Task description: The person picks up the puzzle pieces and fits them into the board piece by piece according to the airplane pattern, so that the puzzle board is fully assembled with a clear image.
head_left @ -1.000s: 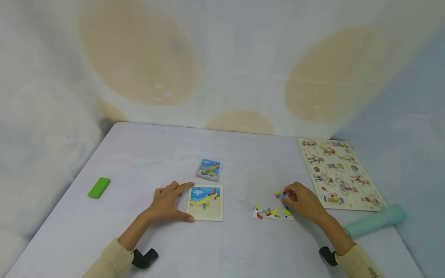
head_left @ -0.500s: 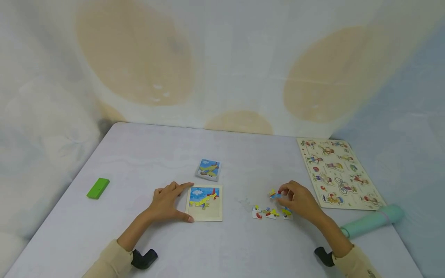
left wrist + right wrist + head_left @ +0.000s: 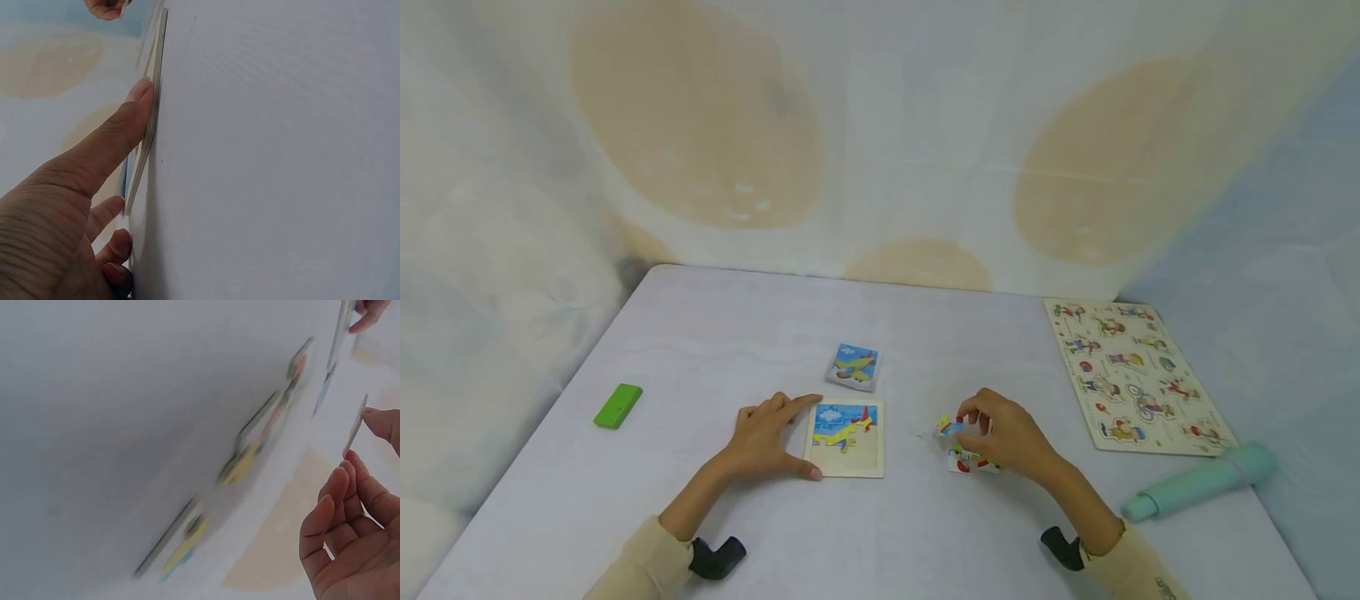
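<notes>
My left hand (image 3: 765, 442) rests at the left side of a small wooden puzzle tray (image 3: 846, 467), its index fingertip at the top left corner and its thumb at the bottom left. The tray's upper part carries fitted pieces of a yellow airplane on blue sky; bare wood shows below. In the left wrist view the straight thumb (image 3: 119, 134) lies against the tray edge (image 3: 161, 56). My right hand (image 3: 1007, 429) pinches a puzzle piece (image 3: 950, 428) between thumb and fingers, raised over the table; in the right wrist view that piece (image 3: 355, 428) shows edge-on. Loose puzzle pieces (image 3: 958, 463) lie beneath, partly hidden by the hand.
A picture card (image 3: 853, 367) of the airplane lies behind the tray. A green block (image 3: 618, 406) is at the left. At the right are a large wooden board (image 3: 1131, 375) with printed figures and a rolled mint-green tube (image 3: 1202, 483).
My right hand has moved left with the pinched piece, from the right end of the loose pieces to above their left end. The left hand stays at the tray.
</notes>
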Available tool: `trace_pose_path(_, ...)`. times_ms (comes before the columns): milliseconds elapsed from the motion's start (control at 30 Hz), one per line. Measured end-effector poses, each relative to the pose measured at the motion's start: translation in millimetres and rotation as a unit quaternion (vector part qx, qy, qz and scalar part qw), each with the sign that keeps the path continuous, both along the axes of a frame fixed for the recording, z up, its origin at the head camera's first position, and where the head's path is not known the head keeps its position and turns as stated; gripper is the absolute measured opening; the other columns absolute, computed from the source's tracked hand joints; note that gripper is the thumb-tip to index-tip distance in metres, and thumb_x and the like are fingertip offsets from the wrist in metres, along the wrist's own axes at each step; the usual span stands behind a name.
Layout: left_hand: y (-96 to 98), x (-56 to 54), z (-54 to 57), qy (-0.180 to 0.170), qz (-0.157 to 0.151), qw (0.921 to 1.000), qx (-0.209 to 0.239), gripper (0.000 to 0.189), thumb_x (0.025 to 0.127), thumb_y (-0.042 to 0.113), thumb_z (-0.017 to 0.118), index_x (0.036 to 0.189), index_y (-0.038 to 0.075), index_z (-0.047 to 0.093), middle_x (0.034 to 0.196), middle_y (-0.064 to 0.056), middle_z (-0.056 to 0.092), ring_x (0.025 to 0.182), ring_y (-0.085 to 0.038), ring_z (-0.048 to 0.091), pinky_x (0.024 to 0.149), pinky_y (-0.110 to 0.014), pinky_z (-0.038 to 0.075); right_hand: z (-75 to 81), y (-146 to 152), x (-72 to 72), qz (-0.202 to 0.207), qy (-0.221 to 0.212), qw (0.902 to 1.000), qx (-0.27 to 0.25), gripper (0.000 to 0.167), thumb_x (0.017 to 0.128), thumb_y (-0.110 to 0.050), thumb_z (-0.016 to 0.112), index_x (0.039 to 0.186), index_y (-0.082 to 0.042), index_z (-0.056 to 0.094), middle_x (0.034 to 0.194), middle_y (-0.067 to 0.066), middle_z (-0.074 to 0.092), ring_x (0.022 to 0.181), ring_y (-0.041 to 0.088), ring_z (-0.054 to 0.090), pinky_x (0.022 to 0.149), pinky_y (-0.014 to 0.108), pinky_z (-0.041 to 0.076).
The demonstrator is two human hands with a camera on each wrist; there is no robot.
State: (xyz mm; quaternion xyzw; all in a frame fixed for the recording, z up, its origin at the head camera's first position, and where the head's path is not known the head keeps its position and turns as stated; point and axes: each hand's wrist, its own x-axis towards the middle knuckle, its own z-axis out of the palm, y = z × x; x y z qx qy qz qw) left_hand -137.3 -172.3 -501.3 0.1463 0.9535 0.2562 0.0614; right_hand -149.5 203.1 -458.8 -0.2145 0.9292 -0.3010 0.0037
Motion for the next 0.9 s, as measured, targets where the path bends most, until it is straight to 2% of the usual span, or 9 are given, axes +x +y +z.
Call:
trace_pose_path(167, 1.0, -0.4, -1.2, 0.001, -0.003, 1.0, 0.0, 0.107, 0.056, 0.064, 0.087, 0.148, 0.028, 0.046, 0.091, 0.002, 0.04, 0.09, -0.014, 0.039, 0.087, -0.046, 0.026, 4.2, -23.0, -1.1, 0.017, -0.004, 0.9998, 0.002, 0.023, 0.077, -0.015, 0.083, 0.094, -0.012, 0.069, 0.084, -0.002, 0.057, 0.073, 0.01, 0.051, 0.06, 0.022, 0.043)
trace_pose_path(433, 1.4, -0.9, -0.5, -0.004, 0.002, 1.0, -0.004, 0.107, 0.056, 0.063, 0.088, 0.148, 0.028, 0.046, 0.092, 0.002, 0.041, 0.092, -0.015, 0.04, 0.088, -0.047, 0.026, 10.3, -53.8, -8.5, 0.048, 0.013, 0.9985, 0.021, 0.023, 0.078, -0.018, 0.084, 0.094, -0.013, 0.07, 0.083, -0.004, 0.056, 0.074, 0.012, 0.052, 0.061, 0.021, 0.043)
trace_pose_path(567, 2.0, -1.1, 0.2, -0.004, 0.001, 1.0, -0.002, 0.107, 0.056, 0.064, 0.088, 0.148, 0.028, 0.046, 0.092, 0.002, 0.041, 0.092, -0.015, 0.04, 0.088, -0.047, 0.026, 11.1, -64.7, -9.7, 0.062, 0.006, 0.9978, 0.023, 0.023, 0.078, -0.02, 0.083, 0.096, -0.012, 0.07, 0.083, -0.003, 0.056, 0.075, 0.012, 0.052, 0.061, 0.021, 0.043)
trace_pose_path(900, 0.5, -0.6, 0.8, -0.004, 0.003, 1.0, 0.0, 0.107, 0.056, 0.063, 0.088, 0.148, 0.029, 0.046, 0.091, 0.002, 0.04, 0.09, -0.013, 0.039, 0.087, -0.047, 0.025, 5.7, -87.0, -10.5, 0.064, -0.008, 0.9971, 0.041, 0.023, 0.079, -0.024, 0.083, 0.096, -0.014, 0.071, 0.083, -0.003, 0.057, 0.072, 0.009, 0.05, 0.061, 0.02, 0.042)
